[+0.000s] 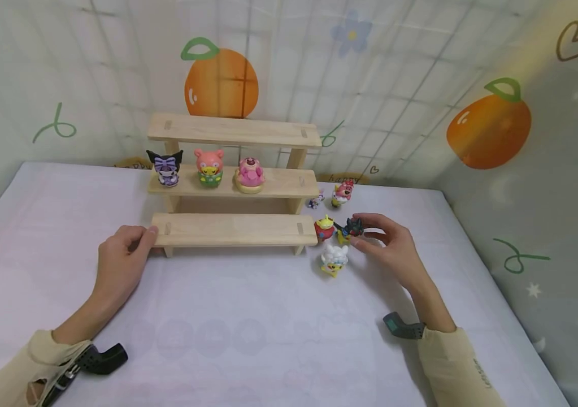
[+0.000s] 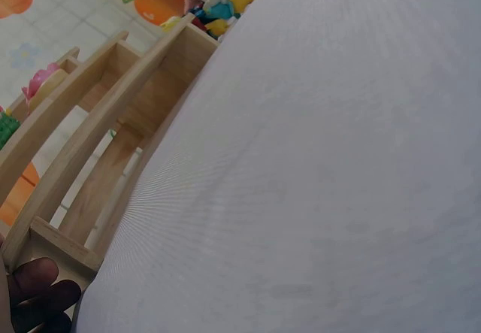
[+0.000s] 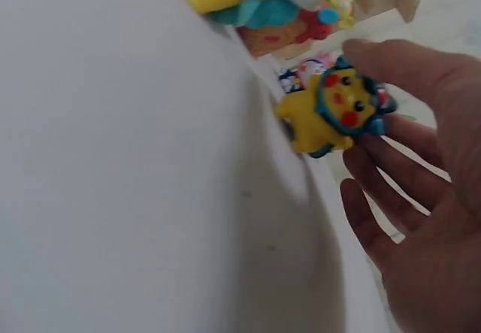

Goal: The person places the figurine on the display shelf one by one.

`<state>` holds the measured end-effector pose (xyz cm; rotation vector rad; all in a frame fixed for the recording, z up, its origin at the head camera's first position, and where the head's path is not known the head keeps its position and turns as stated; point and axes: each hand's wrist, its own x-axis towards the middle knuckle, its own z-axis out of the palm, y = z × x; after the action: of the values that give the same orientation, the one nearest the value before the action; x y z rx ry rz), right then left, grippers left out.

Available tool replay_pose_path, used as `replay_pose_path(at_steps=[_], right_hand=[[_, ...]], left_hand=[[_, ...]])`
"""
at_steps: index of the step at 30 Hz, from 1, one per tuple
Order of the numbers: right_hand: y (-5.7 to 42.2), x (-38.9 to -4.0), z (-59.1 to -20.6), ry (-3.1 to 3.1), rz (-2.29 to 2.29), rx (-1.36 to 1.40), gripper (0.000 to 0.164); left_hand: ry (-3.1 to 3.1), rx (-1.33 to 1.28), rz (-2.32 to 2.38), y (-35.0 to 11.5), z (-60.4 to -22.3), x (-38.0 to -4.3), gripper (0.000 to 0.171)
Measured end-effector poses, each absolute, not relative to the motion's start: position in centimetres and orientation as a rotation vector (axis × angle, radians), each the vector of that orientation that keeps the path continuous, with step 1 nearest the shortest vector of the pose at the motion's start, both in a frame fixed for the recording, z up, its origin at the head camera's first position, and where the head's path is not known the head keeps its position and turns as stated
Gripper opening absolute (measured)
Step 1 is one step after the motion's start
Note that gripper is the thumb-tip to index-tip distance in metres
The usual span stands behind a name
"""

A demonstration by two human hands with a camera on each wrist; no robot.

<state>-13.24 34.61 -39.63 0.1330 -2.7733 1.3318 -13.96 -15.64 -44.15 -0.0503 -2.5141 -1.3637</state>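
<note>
A three-tier wooden display shelf [image 1: 233,230] stands on the table. My left hand [image 1: 122,261] grips the left end of its lowest tier, thumb at the top edge and fingers curled underneath, as the left wrist view shows. Right of the shelf, my right hand [image 1: 389,244] pinches a yellow figurine in a dark hood [image 3: 331,111] between thumb and fingers, low over the table. Close beside that are a red figurine with a yellow-green top [image 1: 324,229] and a white-hatted yellow figurine [image 1: 334,258].
On the middle tier stand a black-eared figurine in purple [image 1: 168,169], a pink-hooded one in green [image 1: 209,168] and a pink one on a tan base [image 1: 250,176]. Behind my right hand are a red-and-pink figurine [image 1: 342,194] and a small pale one [image 1: 316,199]. A printed curtain hangs behind.
</note>
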Motion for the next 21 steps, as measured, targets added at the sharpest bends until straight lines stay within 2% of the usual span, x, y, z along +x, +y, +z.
replay_pose_path(at_steps=[21], right_hand=[[34.0, -13.3, -41.4, -2.839, 1.181, 0.014, 0.045]], left_hand=[[-2.513, -0.033, -1.384, -15.6, -44.3, -14.1, 0.040]])
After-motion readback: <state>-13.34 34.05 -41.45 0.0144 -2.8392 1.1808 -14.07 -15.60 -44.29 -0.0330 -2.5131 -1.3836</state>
